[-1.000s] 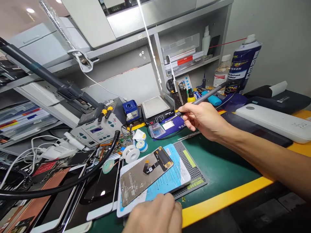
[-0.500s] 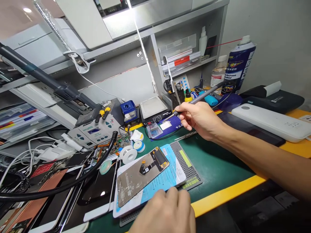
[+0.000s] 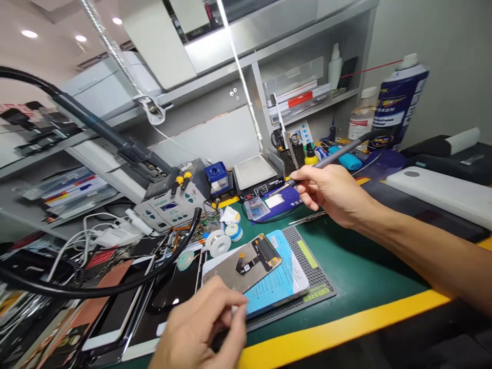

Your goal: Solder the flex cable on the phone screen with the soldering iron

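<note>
My right hand [image 3: 325,192] grips a soldering iron [image 3: 334,155] like a pen, its tip pointing left over a white sponge pad [image 3: 274,201] on a purple mat. My left hand [image 3: 205,328], slightly blurred, is at the near edge with fingers curled and the thumb close to the index finger. Whatever is between those fingertips cannot be made out. Beyond it lies a phone screen assembly [image 3: 230,266], back side up with a flex cable [image 3: 248,265]. It rests on a blue and white box [image 3: 290,264], which sits on a grey perforated mat [image 3: 321,292].
Solder spools [image 3: 218,244], a circuit board [image 3: 211,223] and a soldering station [image 3: 171,205] stand left of the middle. A hot plate [image 3: 255,174] is at the back. Several phones and panels [image 3: 111,312] crowd the left. Tweezers [image 3: 307,219] lie below my right hand.
My left hand has moved left and up, and its fist has turned so thumb and index finger show, covering the screen's lower end. My right hand still holds the soldering iron. The view has shifted.
</note>
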`<action>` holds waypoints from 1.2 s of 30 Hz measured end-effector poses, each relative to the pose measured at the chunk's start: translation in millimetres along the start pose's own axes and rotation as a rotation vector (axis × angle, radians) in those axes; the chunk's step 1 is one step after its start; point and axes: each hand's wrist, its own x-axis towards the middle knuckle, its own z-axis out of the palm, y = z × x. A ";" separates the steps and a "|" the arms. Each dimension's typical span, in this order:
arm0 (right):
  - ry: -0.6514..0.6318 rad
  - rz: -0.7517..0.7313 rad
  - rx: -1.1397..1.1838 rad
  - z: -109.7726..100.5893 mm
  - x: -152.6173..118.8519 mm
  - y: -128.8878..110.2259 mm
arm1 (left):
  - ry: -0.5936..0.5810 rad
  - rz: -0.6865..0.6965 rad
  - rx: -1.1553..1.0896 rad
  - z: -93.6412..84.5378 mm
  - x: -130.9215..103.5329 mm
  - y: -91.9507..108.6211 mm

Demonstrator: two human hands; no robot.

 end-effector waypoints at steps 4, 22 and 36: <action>0.000 0.016 0.027 1.8 -3.1 -2.8 | 0.069 0.153 0.248 -28.1 -6.3 -24.8; -0.027 0.110 -0.037 5.3 -12.2 5.0 | -0.149 0.042 0.578 -28.0 15.4 -29.7; -0.021 0.106 -0.049 9.4 -11.5 3.4 | -0.427 0.145 0.783 -45.3 46.3 -4.7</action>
